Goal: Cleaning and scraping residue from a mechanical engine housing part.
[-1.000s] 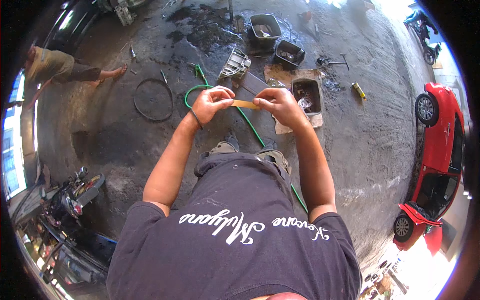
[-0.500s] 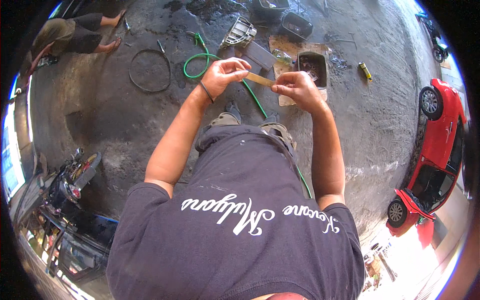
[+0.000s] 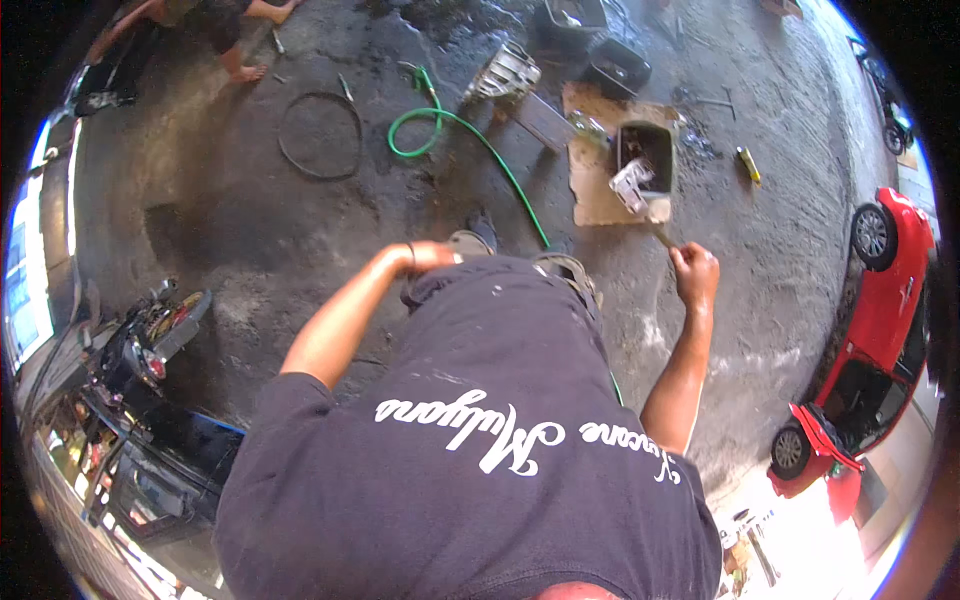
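My right hand (image 3: 697, 272), out to the right, is closed around one end of a thin, flat, brownish strip (image 3: 662, 236). The strip's free end points toward a silvery metal part (image 3: 630, 187) at the near left corner of a dark plastic tub (image 3: 658, 128). Whether the strip touches the cardboard sheet (image 3: 592, 190) under the tub I cannot make out. By my left knee is my left hand (image 3: 432, 256), with a dark band on the wrist. Its fingers are blurred, and nothing held shows.
A green hose (image 3: 490, 150) crosses the floor toward my feet. Beyond it lie a large metal housing (image 3: 508, 72) and more dark tubs (image 3: 618, 68). A black belt-like loop (image 3: 320, 135) rests to the left, a yellow tool (image 3: 748, 165) to the right. A red car (image 3: 880, 320) and a motorcycle (image 3: 150, 340) flank me.
My hands have parted: the left has let go of the strip and dropped to my knee. The right has carried the strip right and nearer. The metal part by the tub now shows.
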A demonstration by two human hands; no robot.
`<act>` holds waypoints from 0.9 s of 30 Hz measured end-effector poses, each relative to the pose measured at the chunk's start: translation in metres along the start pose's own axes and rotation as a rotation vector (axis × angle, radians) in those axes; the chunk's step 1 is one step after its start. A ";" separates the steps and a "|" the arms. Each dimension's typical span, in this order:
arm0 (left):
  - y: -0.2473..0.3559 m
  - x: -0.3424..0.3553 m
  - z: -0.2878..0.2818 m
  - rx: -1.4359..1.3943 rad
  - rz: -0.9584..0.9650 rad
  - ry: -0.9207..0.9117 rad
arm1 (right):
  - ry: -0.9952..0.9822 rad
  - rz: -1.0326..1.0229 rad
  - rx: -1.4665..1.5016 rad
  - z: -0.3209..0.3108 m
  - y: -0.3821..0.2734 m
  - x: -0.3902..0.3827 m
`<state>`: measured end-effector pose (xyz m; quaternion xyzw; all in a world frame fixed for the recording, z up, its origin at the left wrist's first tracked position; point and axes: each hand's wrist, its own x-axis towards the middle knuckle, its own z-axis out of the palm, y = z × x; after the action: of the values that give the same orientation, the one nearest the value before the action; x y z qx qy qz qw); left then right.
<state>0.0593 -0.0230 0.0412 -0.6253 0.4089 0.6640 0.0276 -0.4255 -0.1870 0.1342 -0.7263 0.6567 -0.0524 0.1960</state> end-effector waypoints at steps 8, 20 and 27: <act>0.042 -0.001 -0.003 0.185 0.129 0.641 | -0.125 -0.001 0.312 0.031 -0.064 -0.004; 0.026 -0.027 -0.032 -0.533 0.138 -0.112 | -0.542 -0.133 0.309 0.105 -0.132 0.031; -0.084 0.002 0.037 -0.115 -0.220 0.521 | -0.866 -0.008 0.435 0.217 -0.155 0.012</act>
<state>0.0747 0.0531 -0.0077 -0.8161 0.2934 0.4961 -0.0421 -0.2063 -0.1424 -0.0126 -0.6262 0.4859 0.1177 0.5983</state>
